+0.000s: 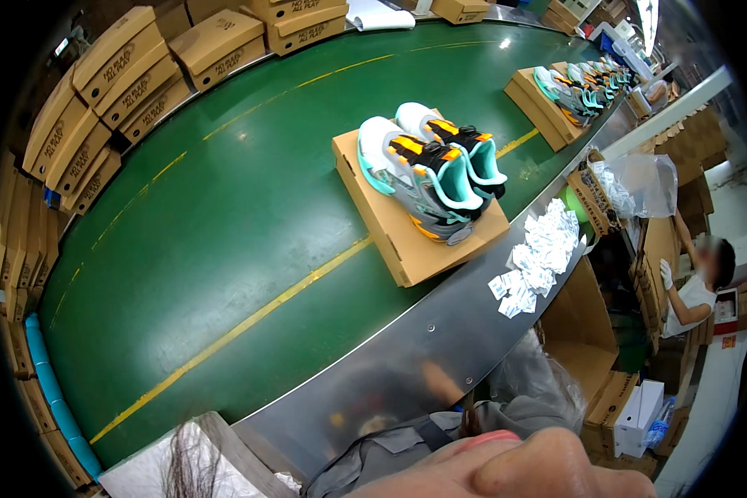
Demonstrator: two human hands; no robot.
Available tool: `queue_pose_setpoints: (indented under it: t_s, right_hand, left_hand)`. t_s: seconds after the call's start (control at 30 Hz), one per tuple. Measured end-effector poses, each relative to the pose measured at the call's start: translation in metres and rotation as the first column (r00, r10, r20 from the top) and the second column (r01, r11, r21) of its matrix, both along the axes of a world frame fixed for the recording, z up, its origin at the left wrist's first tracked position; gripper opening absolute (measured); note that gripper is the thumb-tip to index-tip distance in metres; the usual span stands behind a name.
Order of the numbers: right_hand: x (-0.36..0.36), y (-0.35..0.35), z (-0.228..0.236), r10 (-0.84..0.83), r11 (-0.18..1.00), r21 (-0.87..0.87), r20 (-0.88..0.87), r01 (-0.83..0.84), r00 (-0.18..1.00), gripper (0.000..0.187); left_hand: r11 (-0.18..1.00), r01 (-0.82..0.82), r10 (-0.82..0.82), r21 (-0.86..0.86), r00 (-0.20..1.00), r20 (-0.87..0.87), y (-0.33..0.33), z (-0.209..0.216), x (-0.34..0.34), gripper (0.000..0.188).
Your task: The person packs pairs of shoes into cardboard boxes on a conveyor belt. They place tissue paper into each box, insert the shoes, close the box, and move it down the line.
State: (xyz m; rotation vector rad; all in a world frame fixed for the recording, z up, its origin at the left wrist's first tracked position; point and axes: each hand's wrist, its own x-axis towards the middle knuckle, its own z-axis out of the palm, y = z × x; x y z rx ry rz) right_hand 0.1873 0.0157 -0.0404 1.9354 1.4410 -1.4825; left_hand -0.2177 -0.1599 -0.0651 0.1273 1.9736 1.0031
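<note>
Neither my left hand nor my right hand is in view. Closest in front of me, a pair of sneakers [427, 170] in white, grey, mint and orange stands side by side on a closed brown shoebox [382, 241]. That box rests on the green conveyor belt [224, 241], its near corner over the metal edge [373, 365]. On the metal edge to the right lies a loose pile of small white packets [535, 257]. Farther along the belt, another brown box [539, 108] carries sneakers [568, 91] of the same kind, with several more pairs behind.
Stacked brown shoeboxes [124, 66] line the belt's far side and left. An open carton [581, 324] with clear plastic stands below the metal edge. At right, a person in white [693, 290] works by cartons. A white stack [191, 465] sits at lower left, near blue rolls [54, 398].
</note>
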Motion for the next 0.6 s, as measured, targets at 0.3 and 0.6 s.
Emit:
queue_pose_setpoints:
  t_s: [0.3, 0.6]
  right_hand:
    - [-0.015, 0.003, 0.001, 0.02, 1.0, 0.021, 0.029, -0.021, 0.999, 0.03]
    - [-0.004, 0.022, -0.008, 0.092, 0.996, 0.011, 0.023, -0.092, 0.995, 0.03]
  left_hand:
    - [1.0, 0.006, -0.006, -0.012, 0.999, 0.034, -0.017, -0.008, -0.01, 0.024]
    - [1.0, -0.018, 0.018, -0.019, 1.0, 0.021, -0.022, -0.013, 0.001, 0.025]
